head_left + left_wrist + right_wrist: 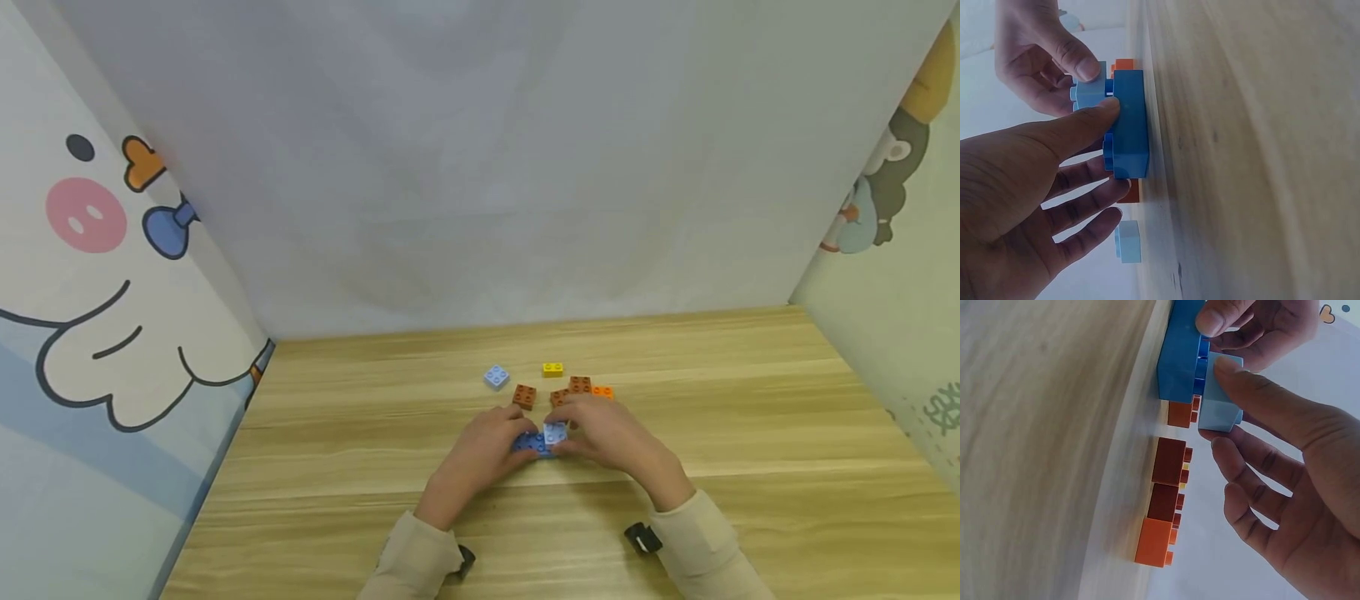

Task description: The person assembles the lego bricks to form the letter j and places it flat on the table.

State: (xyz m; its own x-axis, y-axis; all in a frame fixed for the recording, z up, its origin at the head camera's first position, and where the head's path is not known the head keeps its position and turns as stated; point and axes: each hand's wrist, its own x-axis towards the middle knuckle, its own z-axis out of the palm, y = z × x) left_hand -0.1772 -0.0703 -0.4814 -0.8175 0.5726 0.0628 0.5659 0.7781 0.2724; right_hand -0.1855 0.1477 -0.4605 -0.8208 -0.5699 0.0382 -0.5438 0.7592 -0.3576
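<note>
A long blue building brick (pixel 1130 125) lies studs-up on the table. My left hand (pixel 483 448) holds it, the thumb on its near side. My right hand (pixel 609 435) pinches a small light blue brick (pixel 1221 394) between thumb and fingers, over the right end of the blue one. Blue studs show below the light blue brick in both wrist views, so it is not fully seated; whether it touches them I cannot tell. The other fingers of the right hand are spread loosely beneath the thumb in the right wrist view.
Behind the hands lie another light blue brick (pixel 497 377), a yellow brick (pixel 552 370), a brown brick (pixel 525 397), two more brown ones (pixel 580 384) side by side, and an orange brick (pixel 602 392). A pale wall (pixel 480 208) rises at the wooden table's (pixel 337 400) back edge.
</note>
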